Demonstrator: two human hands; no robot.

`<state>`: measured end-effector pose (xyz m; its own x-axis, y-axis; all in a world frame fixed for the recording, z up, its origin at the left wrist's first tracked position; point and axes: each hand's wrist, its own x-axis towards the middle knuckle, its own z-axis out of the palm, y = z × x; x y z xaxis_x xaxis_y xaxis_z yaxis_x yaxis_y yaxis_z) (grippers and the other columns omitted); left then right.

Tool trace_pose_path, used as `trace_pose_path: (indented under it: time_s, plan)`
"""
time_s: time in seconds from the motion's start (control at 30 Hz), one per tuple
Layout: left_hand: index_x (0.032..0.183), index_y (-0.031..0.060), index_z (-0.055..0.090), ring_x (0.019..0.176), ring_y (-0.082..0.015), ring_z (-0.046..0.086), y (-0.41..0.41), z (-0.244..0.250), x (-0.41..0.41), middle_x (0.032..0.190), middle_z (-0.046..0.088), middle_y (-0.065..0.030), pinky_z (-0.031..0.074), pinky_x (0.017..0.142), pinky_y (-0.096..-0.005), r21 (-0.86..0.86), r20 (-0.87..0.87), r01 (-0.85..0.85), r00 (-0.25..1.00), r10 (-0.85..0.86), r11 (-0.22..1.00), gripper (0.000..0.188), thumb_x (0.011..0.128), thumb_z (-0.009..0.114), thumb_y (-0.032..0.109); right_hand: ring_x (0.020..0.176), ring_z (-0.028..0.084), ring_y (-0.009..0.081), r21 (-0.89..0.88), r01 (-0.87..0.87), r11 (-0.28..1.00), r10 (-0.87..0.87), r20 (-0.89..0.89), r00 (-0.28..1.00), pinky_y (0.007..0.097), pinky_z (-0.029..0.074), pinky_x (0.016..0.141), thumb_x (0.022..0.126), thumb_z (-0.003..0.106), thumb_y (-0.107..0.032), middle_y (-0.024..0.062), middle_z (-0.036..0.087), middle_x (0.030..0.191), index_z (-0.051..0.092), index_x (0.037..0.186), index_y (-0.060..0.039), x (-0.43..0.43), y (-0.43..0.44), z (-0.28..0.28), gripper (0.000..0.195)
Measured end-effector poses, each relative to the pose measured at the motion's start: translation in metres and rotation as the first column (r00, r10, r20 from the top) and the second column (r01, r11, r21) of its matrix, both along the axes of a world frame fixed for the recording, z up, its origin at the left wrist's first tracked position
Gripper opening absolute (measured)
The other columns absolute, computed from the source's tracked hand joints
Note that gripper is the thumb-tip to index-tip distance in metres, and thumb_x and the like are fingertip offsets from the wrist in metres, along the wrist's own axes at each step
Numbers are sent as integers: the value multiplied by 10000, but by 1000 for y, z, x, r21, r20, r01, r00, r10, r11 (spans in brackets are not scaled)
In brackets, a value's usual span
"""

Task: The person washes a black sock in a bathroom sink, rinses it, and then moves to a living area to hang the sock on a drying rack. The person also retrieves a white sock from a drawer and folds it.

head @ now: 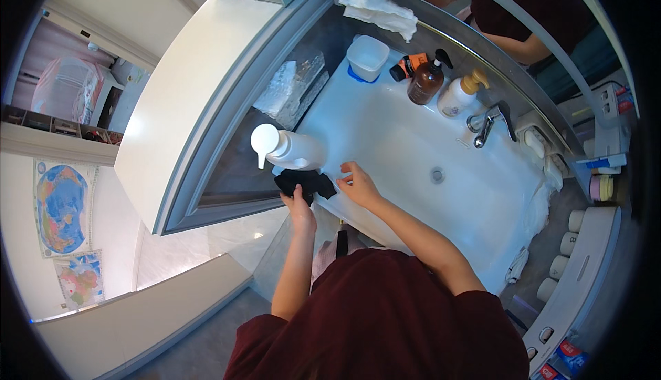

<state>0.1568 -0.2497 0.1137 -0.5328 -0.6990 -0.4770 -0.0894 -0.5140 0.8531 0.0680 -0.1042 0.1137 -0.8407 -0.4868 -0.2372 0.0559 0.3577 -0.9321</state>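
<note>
My left hand (pixel 301 209) grips a piece of black cloth (pixel 302 182) at the left rim of a white washbasin (pixel 403 137). The thumb lies on top of the cloth, whose shape is bunched. My right hand (pixel 360 185) hovers over the basin's edge just right of the cloth, fingers apart and bent, with nothing in it. Right behind the cloth is a large white pump bottle (pixel 294 148), its nozzle pointing toward the left. A chrome faucet (pixel 488 121) is on the basin's far right side, and the drain (pixel 437 174) shows in the bowl.
Along the back rim are a white plastic tub (pixel 367 57), an orange tube (pixel 410 66), a brown pump bottle (pixel 427 81) and a white pump bottle with a gold top (pixel 461 93). A white towel (pixel 382 10) hangs above. An open door (pixel 191 106) borders the left; a cup holder (pixel 578 271) is at right.
</note>
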Motion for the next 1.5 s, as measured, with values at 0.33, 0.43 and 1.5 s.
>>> trace_pose_path:
  time_s: [0.33, 0.43, 1.5]
  plan:
    - [1414, 0, 4, 1335, -240, 177, 58, -13, 24, 1446, 157, -189, 123, 1086, -332, -160, 356, 374, 885, -300, 914, 820, 865, 556, 258, 874, 610, 246, -67, -150, 986, 145, -68, 987, 336, 486, 771, 801, 595, -96, 135, 571, 1028, 561, 1035, -18, 26, 16, -13, 250]
    - [1378, 6, 140, 1324, -241, 199, 58, -9, 31, 1437, 173, -190, 140, 1076, -333, -146, 265, 300, 930, -255, 943, 722, 850, 575, 238, 884, 622, 233, -34, -168, 985, 165, -77, 983, 329, 493, 777, 819, 583, -90, 130, 580, 1037, 555, 1048, -9, 25, 30, -17, 245]
    - [1129, 65, 492, 1275, -282, 323, 270, 11, -69, 1383, 271, -196, 385, 923, -387, -389, 278, 921, 105, -955, -12, 327, 847, 611, 179, 984, 527, 205, 107, 991, -77, -945, -324, -39, 328, 432, 837, 785, 667, -145, 116, 546, 1078, 464, 1169, -32, 166, 454, 15, 449]
